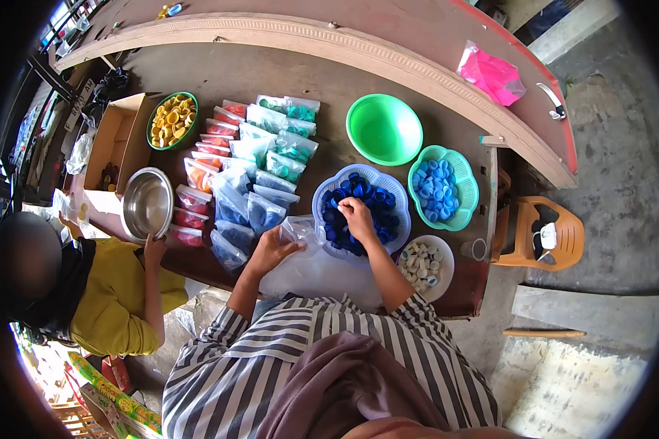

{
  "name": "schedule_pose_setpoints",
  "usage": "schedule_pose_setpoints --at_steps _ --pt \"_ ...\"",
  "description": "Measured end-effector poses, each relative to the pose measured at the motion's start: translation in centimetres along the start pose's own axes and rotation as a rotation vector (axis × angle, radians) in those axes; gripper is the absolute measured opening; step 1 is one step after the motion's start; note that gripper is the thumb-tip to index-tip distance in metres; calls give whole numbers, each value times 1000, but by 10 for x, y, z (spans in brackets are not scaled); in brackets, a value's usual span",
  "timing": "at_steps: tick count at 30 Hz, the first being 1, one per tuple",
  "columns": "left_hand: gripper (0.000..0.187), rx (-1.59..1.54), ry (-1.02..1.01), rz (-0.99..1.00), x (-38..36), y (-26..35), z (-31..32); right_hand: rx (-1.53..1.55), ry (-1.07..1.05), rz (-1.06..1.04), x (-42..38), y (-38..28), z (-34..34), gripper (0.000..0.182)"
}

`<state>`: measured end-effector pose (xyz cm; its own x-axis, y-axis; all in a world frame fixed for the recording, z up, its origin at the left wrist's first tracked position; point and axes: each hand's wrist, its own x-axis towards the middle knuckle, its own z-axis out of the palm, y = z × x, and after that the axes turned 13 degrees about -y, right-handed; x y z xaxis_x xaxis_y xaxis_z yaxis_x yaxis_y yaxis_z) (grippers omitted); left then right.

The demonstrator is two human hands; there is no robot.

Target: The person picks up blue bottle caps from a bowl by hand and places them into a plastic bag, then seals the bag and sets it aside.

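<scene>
My left hand (269, 252) is closed on the edge of a clear plastic bag (297, 228), beside the rim of a periwinkle plastic basket (401, 233). Dark blue bottle caps (379, 199) fill that basket. Over them is my right hand (356, 218), its fingers pinched together; whatever they hold, if anything, is hidden. More clear plastic (322, 274) lies on the table just in front of me. Rows of filled clear bags are left of my hands: dark blue (266, 212), green (296, 146) and red (192, 197).
Right of the basket are a turquoise basket (415, 199) of light blue caps and a white bowl (447, 274) of white caps. A green basin (384, 130) stands behind. At left, another person's hand (154, 250) touches a steel bowl (148, 205), near a cardboard box (124, 121).
</scene>
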<state>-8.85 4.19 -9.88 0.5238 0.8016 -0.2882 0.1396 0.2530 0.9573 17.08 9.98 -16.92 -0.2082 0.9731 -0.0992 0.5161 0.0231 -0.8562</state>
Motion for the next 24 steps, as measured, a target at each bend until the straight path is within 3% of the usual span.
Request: schedule_pose_setpoints --at_steps 1,3,9,11,13,17,21,23,24 --pt "35 -2 0 1 2 1 1 -2 -1 1 -2 -3 -7 9" --pt "34 -34 29 55 6 4 4 619 -181 293 -8 -9 -20 10" --pt "34 43 -60 3 19 21 9 783 -164 139 -42 -63 -48 14" --pt "35 52 -70 11 20 28 13 542 -144 -91 -50 -76 -47 12" --pt "40 83 -135 -3 18 39 18 0 -98 -316 -58 -105 -53 11" --pt "48 96 -179 195 16 35 29 -597 -110 -311 -83 -142 -52 9" --pt "57 179 -232 200 6 28 37 -644 -191 -340 -104 -142 -40 9" --pt "56 294 -226 327 3 14 41 -622 -183 -351 -114 -136 -31 16" --pt "57 257 -248 171 -6 27 45 -601 -196 -339 -120 -137 -28 20"
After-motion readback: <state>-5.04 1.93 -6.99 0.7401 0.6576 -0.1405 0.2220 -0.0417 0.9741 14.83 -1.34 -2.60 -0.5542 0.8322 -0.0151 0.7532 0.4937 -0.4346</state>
